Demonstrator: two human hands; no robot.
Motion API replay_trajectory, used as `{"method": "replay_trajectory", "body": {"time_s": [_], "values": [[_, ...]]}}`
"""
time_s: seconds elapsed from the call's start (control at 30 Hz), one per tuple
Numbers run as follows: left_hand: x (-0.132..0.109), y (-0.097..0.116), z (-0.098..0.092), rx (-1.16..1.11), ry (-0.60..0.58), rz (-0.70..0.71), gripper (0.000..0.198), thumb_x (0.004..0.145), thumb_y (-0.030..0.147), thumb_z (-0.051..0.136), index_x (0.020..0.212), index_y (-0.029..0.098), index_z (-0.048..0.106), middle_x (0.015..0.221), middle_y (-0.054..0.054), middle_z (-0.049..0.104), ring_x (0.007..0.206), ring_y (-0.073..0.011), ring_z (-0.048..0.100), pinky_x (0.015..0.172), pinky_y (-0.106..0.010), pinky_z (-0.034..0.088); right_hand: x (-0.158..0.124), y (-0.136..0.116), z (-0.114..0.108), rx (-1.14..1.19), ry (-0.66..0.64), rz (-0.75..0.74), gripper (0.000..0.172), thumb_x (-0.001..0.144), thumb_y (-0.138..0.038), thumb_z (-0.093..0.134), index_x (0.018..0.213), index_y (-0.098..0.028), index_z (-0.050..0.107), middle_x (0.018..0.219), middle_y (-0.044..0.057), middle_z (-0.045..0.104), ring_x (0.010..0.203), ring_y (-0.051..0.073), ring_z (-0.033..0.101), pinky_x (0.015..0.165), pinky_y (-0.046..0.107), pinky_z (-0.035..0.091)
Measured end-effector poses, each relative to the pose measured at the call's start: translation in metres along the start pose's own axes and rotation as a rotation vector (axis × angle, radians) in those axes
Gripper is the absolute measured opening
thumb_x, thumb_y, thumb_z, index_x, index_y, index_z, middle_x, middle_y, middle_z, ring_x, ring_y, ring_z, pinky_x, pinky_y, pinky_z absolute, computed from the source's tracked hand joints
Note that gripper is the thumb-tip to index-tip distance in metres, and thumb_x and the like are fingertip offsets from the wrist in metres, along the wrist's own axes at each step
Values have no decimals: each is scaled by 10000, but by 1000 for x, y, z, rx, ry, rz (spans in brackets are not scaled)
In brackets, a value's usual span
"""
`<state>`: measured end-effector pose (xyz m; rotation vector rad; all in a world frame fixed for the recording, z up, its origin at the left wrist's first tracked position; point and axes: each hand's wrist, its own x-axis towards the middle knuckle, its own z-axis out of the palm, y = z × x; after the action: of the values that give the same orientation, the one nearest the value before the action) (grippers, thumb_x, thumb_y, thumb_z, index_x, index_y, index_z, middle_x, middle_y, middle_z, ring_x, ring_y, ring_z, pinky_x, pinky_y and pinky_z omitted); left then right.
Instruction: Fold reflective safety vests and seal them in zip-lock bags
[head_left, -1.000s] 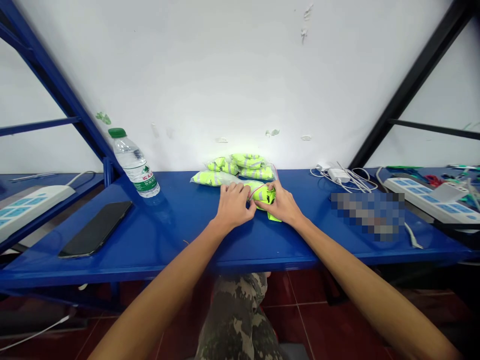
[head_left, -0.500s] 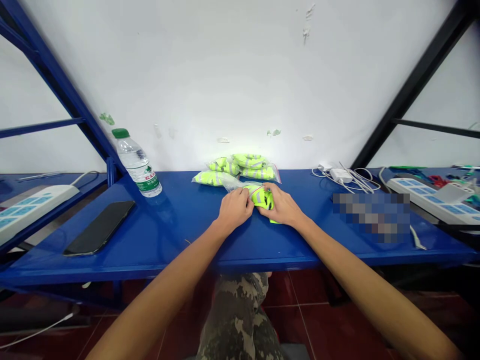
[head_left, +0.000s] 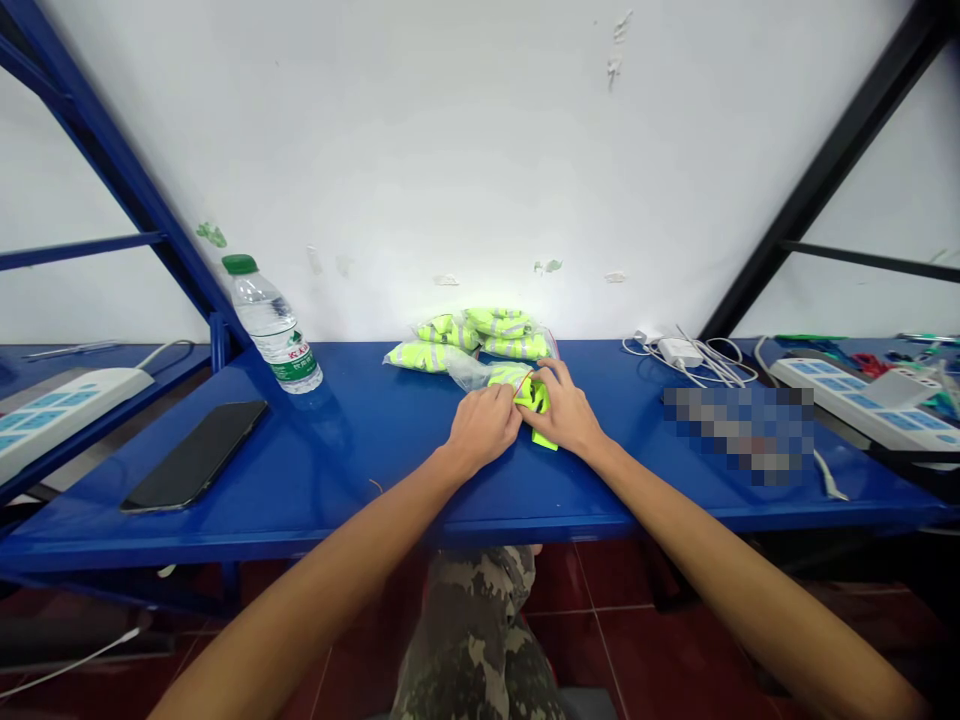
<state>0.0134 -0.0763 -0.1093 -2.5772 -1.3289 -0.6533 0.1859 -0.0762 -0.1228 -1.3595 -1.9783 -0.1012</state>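
A folded fluorescent-yellow reflective vest (head_left: 535, 398) is partly inside a clear zip bag (head_left: 468, 373) in front of me, and a yellow corner sticks out at the near right. My left hand (head_left: 484, 425) is closed on the bag at its red-edged opening, knuckles up. On the right side of the vest, my right hand (head_left: 568, 410) grips it, thumb in front and fingers bent over the top. The two hands almost meet, and the fingertips are partly hidden. Just behind them lie several bagged yellow vests (head_left: 427, 356), stacked close to the wall.
The blue table (head_left: 360, 450) meets a white wall. A water bottle (head_left: 274, 330) and a black phone (head_left: 196, 455) are at left. White cables with a charger (head_left: 681, 350) and a blurred-out item (head_left: 739, 430) lie at right. Power strips (head_left: 862, 400) flank both sides.
My left hand has moved right, towards my right hand, along the bag's opening. The right fingers have shifted slightly on the vest, and its yellow corner shows more at the near side.
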Motion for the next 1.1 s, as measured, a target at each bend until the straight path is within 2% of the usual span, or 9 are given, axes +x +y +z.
{"method": "replay_trajectory", "body": {"time_s": [0.17, 0.37, 0.47, 0.53, 0.63, 0.77, 0.87, 1.0, 1.1], "values": [[2, -3, 0, -68, 38, 29, 142, 916, 203, 415, 930, 186, 555, 940, -81, 655, 891, -216, 606, 772, -335, 437, -1, 2, 0, 36, -98, -129, 337, 836, -376, 620, 1111, -199, 540, 1477, 175, 357, 1281, 321, 492, 995, 462, 473], [4, -6, 2, -95, 55, 38, 112, 910, 207, 419, 902, 185, 529, 921, -72, 630, 874, -214, 579, 749, -339, 436, -11, 21, -12, 198, -296, -151, 897, 673, -549, 777, 1413, -210, 402, 1530, 184, 302, 1433, 353, 288, 1132, 558, 310], [4, -7, 3, -93, 64, 44, 105, 916, 207, 416, 886, 187, 514, 908, -71, 627, 858, -212, 572, 743, -338, 432, -13, 33, -16, 321, -411, -129, 931, 725, -516, 754, 1501, -265, 302, 1577, 148, 258, 1459, 325, 264, 1154, 548, 284], [4, -8, 3, -103, 68, 62, 99, 916, 202, 414, 869, 188, 500, 890, -69, 621, 839, -210, 564, 732, -338, 431, -12, 35, -14, 369, -377, -150, 836, 788, -403, 713, 1505, -261, 308, 1557, 139, 315, 1446, 302, 309, 1168, 519, 280], [4, -7, 4, -148, 77, 102, 100, 923, 196, 400, 870, 191, 485, 887, -67, 610, 828, -205, 554, 721, -334, 437, -11, 32, -8, 277, -230, -161, 812, 764, -252, 690, 1496, -238, 337, 1505, 142, 397, 1401, 302, 390, 1154, 496, 327], [4, -5, 4, -201, 106, 131, 115, 932, 188, 385, 876, 192, 485, 871, -61, 597, 816, -200, 548, 725, -334, 449, -11, 25, -3, 79, -165, -206, 824, 749, -199, 668, 1502, -233, 333, 1555, 151, 315, 1381, 331, 414, 1101, 503, 409], [5, -3, 0, -191, 153, 142, 116, 928, 189, 401, 875, 185, 505, 853, -64, 588, 828, -207, 546, 763, -353, 463, -12, 24, -5, 5, -136, -258, 755, 801, -167, 614, 1500, -217, 332, 1540, 167, 349, 1354, 335, 452, 1068, 516, 445], [6, 0, -5, -161, 316, 125, 97, 912, 182, 449, 925, 173, 545, 1079, -119, 576, 1065, -252, 526, 946, -426, 447, -13, 21, -8, 30, -47, -300, 666, 796, -74, 537, 1440, -185, 411, 1462, 171, 462, 1307, 307, 512, 1047, 475, 477], [6, 1, -5, -249, 341, 151, 81, 911, 159, 447, 920, 166, 527, 1174, -142, 541, 1158, -248, 505, 1020, -425, 435, -14, 16, -10, 75, 34, -274, 612, 747, -51, 544, 1342, -185, 502, 1450, 171, 457, 1257, 309, 552, 995, 463, 515]]}}
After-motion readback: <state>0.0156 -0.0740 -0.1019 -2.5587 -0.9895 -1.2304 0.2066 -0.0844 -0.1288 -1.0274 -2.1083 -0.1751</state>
